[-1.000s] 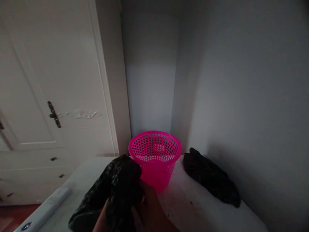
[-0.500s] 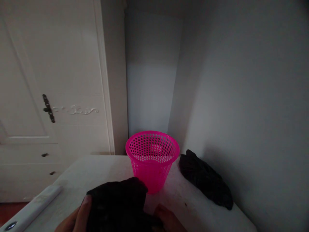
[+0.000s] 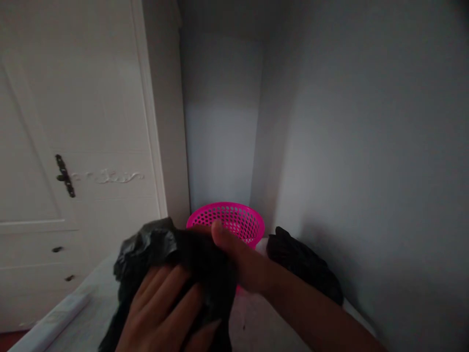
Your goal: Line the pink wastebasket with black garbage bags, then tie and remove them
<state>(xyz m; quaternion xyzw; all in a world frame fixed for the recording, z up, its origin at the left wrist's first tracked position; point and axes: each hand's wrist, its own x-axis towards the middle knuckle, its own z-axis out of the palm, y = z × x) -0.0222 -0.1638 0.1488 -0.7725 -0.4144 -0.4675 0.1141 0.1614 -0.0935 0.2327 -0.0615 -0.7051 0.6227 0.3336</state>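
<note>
A crumpled black plastic bag [image 3: 216, 278] is bunched between my two hands, in front of a pink perforated basket [image 3: 225, 205]. My left hand [image 3: 164, 308] lies against the near side of the bag, its fingers curled into the plastic and their tips tucked under a fold. Reaching in from the right, my right hand [image 3: 244, 259] grips the bag's far right edge, thumb up. The bag and my right hand cover most of the basket's lower part. Behind my right forearm a second black bundle [image 3: 306, 264] lies by the wall, partly hidden.
The white tabletop [image 3: 98, 298] carries the basket and bundle. A long pale bar-shaped object [image 3: 58, 322] lies along its left edge. A white wardrobe [image 3: 98, 98] stands at the left, and a grey wall [image 3: 351, 146] rises at the right.
Both hands and the bag have come up higher, now overlapping the basket. My right hand has moved up onto the bag's far side. The view has shifted slightly.
</note>
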